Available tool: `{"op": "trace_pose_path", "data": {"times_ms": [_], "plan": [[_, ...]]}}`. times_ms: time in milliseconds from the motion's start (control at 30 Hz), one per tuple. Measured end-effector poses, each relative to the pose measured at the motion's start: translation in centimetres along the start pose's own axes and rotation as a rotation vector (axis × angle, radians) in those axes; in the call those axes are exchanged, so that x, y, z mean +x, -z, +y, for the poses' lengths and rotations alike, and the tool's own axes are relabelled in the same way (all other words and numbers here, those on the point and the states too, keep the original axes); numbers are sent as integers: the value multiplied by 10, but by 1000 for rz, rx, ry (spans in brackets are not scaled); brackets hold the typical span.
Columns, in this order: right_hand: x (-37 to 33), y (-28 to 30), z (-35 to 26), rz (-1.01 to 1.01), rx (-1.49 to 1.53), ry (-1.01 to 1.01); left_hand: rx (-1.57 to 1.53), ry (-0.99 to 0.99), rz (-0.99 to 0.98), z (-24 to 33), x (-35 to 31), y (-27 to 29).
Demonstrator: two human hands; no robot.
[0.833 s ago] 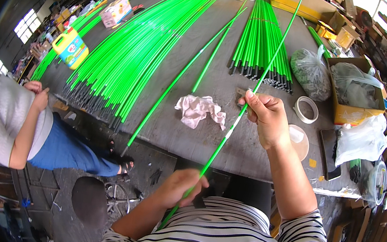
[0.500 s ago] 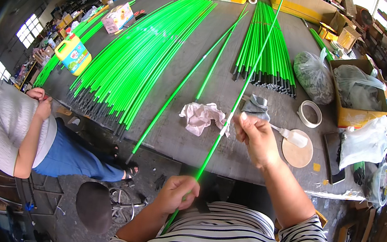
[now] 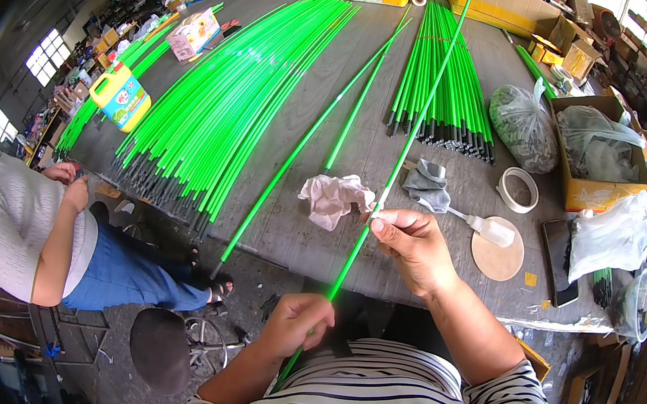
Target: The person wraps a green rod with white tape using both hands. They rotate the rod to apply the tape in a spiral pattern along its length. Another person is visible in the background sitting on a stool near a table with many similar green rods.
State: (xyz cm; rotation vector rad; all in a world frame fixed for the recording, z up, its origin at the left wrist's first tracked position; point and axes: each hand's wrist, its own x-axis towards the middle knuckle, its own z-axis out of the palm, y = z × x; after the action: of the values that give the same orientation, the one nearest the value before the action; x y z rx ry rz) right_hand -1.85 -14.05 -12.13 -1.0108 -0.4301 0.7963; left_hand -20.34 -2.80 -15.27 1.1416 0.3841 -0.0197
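Note:
A long thin green rod [image 3: 350,263] slants from my waist up across the table. My left hand [image 3: 299,322] is closed round its lower part, beyond the table's near edge. Higher up, my right hand [image 3: 419,251] pinches the rod between thumb and fingers at a pale band, partly hidden by the fingertips. Just left of that pinch lies a crumpled pale pink cloth or paper [image 3: 331,203]. A grey cloth [image 3: 427,186] is beyond my right hand. To its right, a small white squeeze bottle [image 3: 496,233] rests on a round tan disc [image 3: 496,262].
Green rods with dark ends form a wide bundle [image 3: 233,82] at left and a narrower one [image 3: 442,79] ahead. Two loose rods [image 3: 286,163] lie between. At right are a tape roll [image 3: 516,208], plastic bag [image 3: 520,125] and carton [image 3: 602,201]. A person [image 3: 23,230] stands left near a stool [image 3: 160,350].
My right hand has come down and left onto the rod; before, its closed fingers were raised beside it. My left hand keeps its hold in about the same place.

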Motion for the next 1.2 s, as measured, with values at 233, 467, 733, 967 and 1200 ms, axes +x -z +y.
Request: {"op": "trace_pose_path", "data": {"times_ms": [233, 467, 733, 967, 1200], "plan": [[-1, 1, -1, -13, 43, -23, 69, -70, 45, -1, 0, -1], [2, -4, -5, 6, 23, -3, 164, -114, 60, 2, 3, 0], [6, -10, 0, 51, 16, 28, 79, -19, 56, 2, 1, 0], [22, -12, 13, 36, -13, 78, 57, -83, 42, -7, -2, 12], [50, -18, -21, 113, -230, 83, 56, -136, 118, -1, -5, 15]]}}
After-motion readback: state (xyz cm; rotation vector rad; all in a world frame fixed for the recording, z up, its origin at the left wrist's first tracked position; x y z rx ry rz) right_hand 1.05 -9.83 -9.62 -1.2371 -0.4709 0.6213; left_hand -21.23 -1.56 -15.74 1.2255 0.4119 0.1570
